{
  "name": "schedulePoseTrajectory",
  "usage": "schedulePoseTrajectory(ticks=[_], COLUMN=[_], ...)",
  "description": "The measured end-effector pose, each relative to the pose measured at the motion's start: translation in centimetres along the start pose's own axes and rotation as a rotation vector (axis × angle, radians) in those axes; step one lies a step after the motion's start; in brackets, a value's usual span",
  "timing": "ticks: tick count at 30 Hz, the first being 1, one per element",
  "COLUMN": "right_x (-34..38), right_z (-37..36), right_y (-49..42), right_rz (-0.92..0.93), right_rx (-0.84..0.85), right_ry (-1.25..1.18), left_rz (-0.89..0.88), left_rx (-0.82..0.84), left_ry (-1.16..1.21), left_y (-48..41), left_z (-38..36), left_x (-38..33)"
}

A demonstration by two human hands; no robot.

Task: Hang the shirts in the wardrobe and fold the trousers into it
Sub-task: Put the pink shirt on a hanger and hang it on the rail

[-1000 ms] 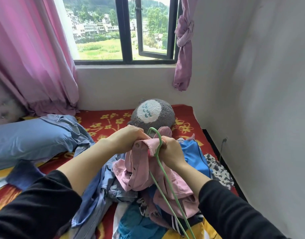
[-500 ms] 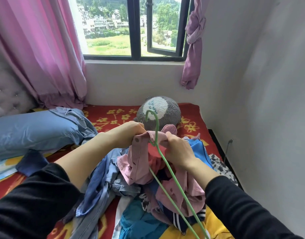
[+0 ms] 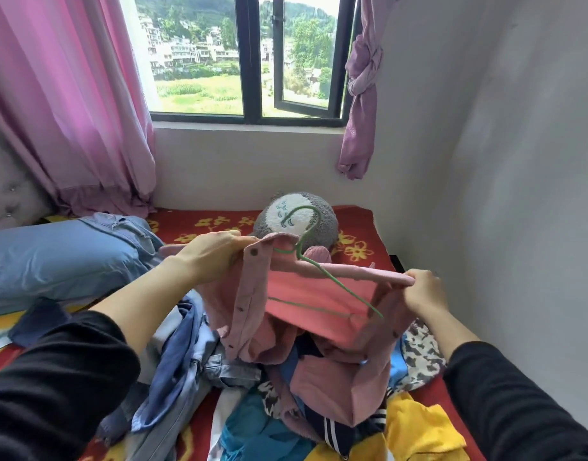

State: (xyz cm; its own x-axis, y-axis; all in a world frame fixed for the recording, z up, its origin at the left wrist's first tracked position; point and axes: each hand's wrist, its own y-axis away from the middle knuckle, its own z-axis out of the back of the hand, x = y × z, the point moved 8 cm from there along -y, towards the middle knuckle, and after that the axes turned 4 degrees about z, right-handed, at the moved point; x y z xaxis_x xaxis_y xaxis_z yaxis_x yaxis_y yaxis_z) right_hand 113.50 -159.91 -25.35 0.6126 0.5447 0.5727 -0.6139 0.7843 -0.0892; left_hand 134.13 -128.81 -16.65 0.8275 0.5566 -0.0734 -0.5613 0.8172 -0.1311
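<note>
Now stretches shirt [image 3: 306,294] wide over hanger [image 3: 319,266], gripping collar with left hand [image 3: 213,257], pinching shoulder with right hand [image 3: 422,291]; seems nearly hangable.

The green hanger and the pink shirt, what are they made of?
The thin green hanger: probably plastic-coated wire, since it is slim, smooth and bent into a hook. The pink buttoned shirt: soft matte cloth, maybe corduroy; it droops and folds.

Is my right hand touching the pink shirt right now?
Touching. The head view shows the right hand pinching the stretched top edge of the pink shirt, with no gap between them.
</note>
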Motion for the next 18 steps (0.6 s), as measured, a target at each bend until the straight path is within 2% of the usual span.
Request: schedulePoseTrajectory(ticks=[5, 12, 14, 17, 18], right_x=[0.0, 2.2, 5.2, 11.0, 12.3], right_z=[0.7, -1.3, -2.9, -4.8, -4.7], right_y=[-0.4, 1.2, 2.8, 8.2, 9.3], right_rz=[-0.027, -0.141, -0.097, 0.02, 0.073], right_rx=[0.036, 0.112, 0.332, 0.959, 1.049], right_ry=[-0.147, -0.653, -0.828, -0.92, -0.888], left_rz=[0.081, 0.17, 0.214, 0.281, 0.295], left_rx=[-0.022, -0.056, -0.083, -0.122, -0.142], left_ry=[-0.141, 0.024, 0.078, 0.17, 0.202], left_y=[-0.8, -0.1, 0.2, 0.8, 1.0], left_z=[-0.5, -2.8, -3.3, -3.4, -3.2], left_x=[-0.5, 0.3, 0.6, 1.1, 1.2])
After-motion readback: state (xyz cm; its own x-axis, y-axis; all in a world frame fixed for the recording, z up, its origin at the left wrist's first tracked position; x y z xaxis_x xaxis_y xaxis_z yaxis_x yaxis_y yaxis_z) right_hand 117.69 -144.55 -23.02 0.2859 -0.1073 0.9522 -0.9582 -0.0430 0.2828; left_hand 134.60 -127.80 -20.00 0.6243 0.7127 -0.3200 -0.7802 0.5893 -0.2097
